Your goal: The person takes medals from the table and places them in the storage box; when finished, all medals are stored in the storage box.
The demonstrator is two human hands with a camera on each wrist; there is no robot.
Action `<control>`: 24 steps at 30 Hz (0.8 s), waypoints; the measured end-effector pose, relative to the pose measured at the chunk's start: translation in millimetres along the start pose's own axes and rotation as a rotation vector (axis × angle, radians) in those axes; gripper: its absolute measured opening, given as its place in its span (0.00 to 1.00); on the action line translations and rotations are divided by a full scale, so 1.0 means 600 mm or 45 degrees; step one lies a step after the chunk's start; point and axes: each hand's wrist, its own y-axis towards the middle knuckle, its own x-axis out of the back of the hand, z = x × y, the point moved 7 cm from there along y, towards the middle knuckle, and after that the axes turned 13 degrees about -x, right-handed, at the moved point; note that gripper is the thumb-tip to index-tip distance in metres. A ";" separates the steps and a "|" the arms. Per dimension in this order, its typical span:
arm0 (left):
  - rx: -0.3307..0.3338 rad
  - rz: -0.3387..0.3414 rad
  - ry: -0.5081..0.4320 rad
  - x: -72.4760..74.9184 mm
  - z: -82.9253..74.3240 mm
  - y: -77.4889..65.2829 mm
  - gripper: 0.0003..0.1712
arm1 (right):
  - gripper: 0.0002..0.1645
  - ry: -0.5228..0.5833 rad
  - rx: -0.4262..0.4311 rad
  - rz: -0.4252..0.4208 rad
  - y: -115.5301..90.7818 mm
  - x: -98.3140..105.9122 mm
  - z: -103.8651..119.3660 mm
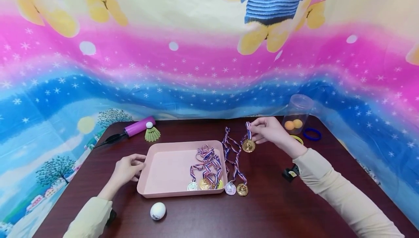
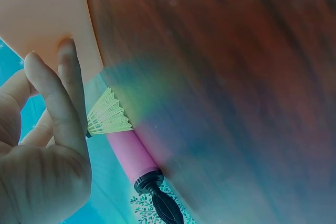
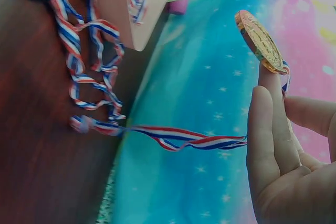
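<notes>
My right hand (image 1: 270, 130) pinches the striped ribbon of a gold medal (image 1: 248, 145) above the right part of the table. In the right wrist view, the medal (image 3: 261, 43) stands by the fingertips, and its ribbon (image 3: 189, 139) trails to the tangled ribbons on the table. My left hand (image 1: 127, 169) is at the left side of a pink tray (image 1: 180, 195), its fingertips against the outer wall. Inside the tray, several medals (image 1: 204, 184) with tangled ribbons lie on the right. A silver medal (image 1: 230, 188) and a gold-coloured medal (image 1: 242, 190) lie just right of the tray.
A white ball (image 1: 158, 211) lies in front of the tray. Behind its left corner are a yellow-green shuttlecock (image 1: 152, 133) and a purple hand pump (image 1: 140, 126). At the back right stand a clear jar (image 1: 300, 105) with orange balls and a blue ring (image 1: 312, 134).
</notes>
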 end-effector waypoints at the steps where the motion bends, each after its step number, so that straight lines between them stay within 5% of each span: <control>1: 0.000 0.000 0.000 0.000 0.000 0.000 0.21 | 0.18 -0.003 0.006 0.002 -0.001 0.001 0.007; 9: -0.002 -0.001 0.003 0.002 0.000 0.001 0.21 | 0.18 -0.009 0.059 0.013 -0.010 -0.010 0.059; 24: 0.000 -0.004 0.011 0.000 -0.002 0.000 0.21 | 0.16 0.041 0.166 0.116 0.000 -0.097 0.150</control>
